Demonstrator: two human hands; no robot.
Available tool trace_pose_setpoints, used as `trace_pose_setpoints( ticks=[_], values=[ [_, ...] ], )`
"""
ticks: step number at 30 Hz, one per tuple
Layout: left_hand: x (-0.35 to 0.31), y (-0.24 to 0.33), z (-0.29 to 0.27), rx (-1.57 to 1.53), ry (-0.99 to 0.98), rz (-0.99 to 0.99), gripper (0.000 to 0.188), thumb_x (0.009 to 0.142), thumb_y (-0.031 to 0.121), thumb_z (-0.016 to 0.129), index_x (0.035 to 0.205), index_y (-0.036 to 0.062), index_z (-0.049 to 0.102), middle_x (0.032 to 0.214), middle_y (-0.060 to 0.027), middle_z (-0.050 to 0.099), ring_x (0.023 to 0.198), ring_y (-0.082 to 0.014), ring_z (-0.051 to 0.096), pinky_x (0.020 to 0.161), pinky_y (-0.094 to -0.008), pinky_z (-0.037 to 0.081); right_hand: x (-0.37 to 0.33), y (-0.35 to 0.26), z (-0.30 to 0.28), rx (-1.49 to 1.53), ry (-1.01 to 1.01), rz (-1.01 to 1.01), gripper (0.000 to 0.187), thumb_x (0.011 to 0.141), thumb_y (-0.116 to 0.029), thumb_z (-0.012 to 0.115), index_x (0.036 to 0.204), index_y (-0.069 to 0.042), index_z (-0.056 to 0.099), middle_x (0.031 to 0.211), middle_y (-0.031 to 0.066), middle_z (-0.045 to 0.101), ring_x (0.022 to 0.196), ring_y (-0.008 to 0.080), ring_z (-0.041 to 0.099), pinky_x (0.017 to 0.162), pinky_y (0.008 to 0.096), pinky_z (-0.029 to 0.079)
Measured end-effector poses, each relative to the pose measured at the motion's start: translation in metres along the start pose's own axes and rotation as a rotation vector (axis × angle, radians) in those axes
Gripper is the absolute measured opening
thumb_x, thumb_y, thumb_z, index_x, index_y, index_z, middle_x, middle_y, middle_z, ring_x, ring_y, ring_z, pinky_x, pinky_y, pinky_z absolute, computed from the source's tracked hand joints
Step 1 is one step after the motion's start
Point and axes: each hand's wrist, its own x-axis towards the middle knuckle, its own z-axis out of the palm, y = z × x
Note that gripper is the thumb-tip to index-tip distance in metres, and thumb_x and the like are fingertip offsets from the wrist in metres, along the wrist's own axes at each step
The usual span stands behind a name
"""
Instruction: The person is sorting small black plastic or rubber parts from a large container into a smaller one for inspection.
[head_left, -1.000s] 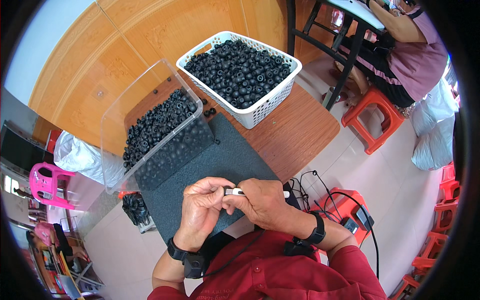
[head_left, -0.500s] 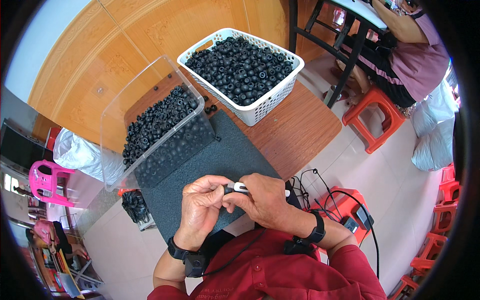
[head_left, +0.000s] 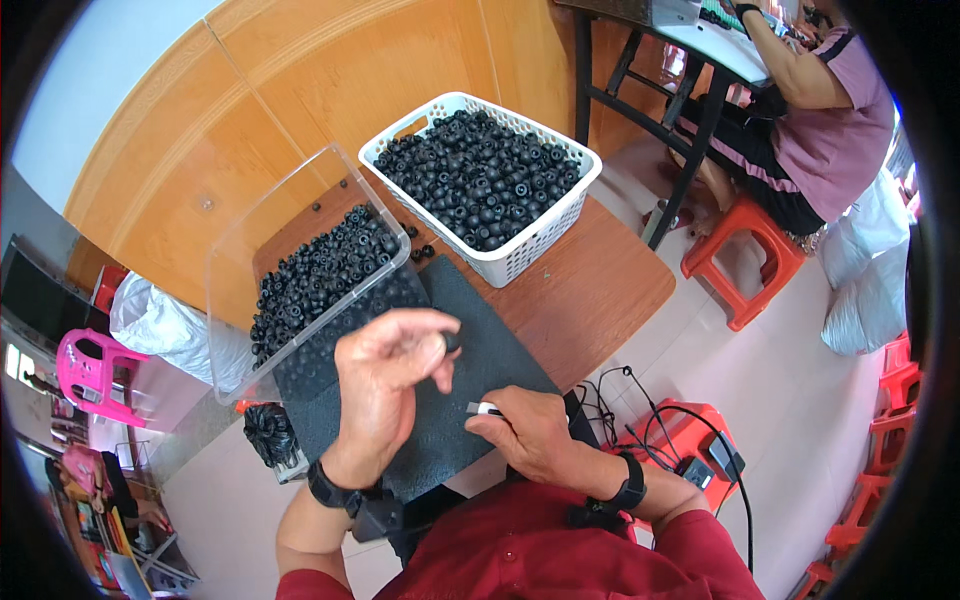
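Between the thumb and fingers of my left hand [head_left: 382, 385] is a small black round part [head_left: 453, 342], held above the dark grey mat [head_left: 485, 335]. My right hand [head_left: 535, 430] is closed around a small white-handled knife [head_left: 487, 409]; its short blade points left, and most of the handle is hidden in the palm. The two hands are apart. Beyond my left hand, a clear plastic bin [head_left: 345, 305] lies tilted on its side edge, partly filled with similar black parts. A white perforated basket [head_left: 515, 268] heaped with them stands farther back.
The brown wooden table [head_left: 615, 275] bears the mat and containers. Several loose black parts [head_left: 424, 252] lie between bin and basket. At right, a red stool [head_left: 690, 425] carries cables and black boxes. A person in pink [head_left: 830, 130] sits at another table. A black bag [head_left: 268, 432] hangs left.
My hands have separated. The left one has lifted up and away with the black part, while the right has dropped slightly with the knife, whose blade now shows. The view has tilted slightly.
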Motion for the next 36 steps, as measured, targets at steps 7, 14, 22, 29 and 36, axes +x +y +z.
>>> trace_pose_setpoints(
  ticks=[7,14,22,29,36],
  values=[
    [0.094,0.007,0.018,0.627,0.009,0.335,0.02,0.078,-0.002,0.061,0.098,-0.0029,0.064,0.078,-0.0034,0.062,0.064,-0.0077,0.057,0.051,-0.0198,0.044,-0.014,0.002,-0.003,0.082,-0.031,0.079,0.026,0.084,-0.026,0.065,0.077,-0.002,0.058,0.065,0.0129,0.057,0.053,0.0287,0.056,0.048,0.0352,0.042],
    [0.089,0.039,-0.029,0.687,0.121,0.305,0.02,0.079,0.001,0.061,0.098,-0.002,0.064,0.08,-0.0034,0.065,0.066,-0.0082,0.059,0.052,-0.0191,0.045,-0.017,0.006,-0.008,0.179,-0.046,0.23,0.02,0.086,-0.021,0.064,0.085,-0.001,0.06,0.066,0.0131,0.058,0.053,0.0266,0.056,0.049,0.0338,0.043],
    [0.105,0.039,-0.108,0.843,-0.132,-0.201,0.017,0.075,-0.002,0.063,0.091,0.0024,0.068,0.074,0.0002,0.064,0.063,-0.0071,0.056,0.053,-0.0216,0.043,-0.014,0.007,-0.001,0.159,-0.081,0.159,0.019,0.085,-0.018,0.064,0.089,0.0,0.061,0.068,0.0121,0.059,0.054,0.0249,0.057,0.049,0.032,0.044],
    [0.113,0.031,-0.097,0.923,-0.408,-0.171,0.021,0.075,-0.005,0.065,0.094,0.0031,0.068,0.077,0.0004,0.064,0.067,-0.0056,0.056,0.059,-0.0232,0.047,-0.012,0.006,0.002,0.122,-0.106,0.142,0.017,0.084,-0.018,0.065,0.087,-0.001,0.062,0.067,0.0117,0.06,0.053,0.0231,0.057,0.049,0.0311,0.044],
    [0.114,0.041,-0.083,0.903,-0.51,-0.377,0.018,0.076,-0.002,0.061,0.093,-0.0025,0.067,0.069,-0.0019,0.062,0.065,-0.0069,0.057,0.056,-0.0218,0.046,-0.011,0.004,0.006,0.093,-0.103,0.131,0.017,0.083,-0.017,0.066,0.086,-0.001,0.063,0.066,0.011,0.059,0.052,0.0222,0.057,0.048,0.0309,0.043]
  ],
)
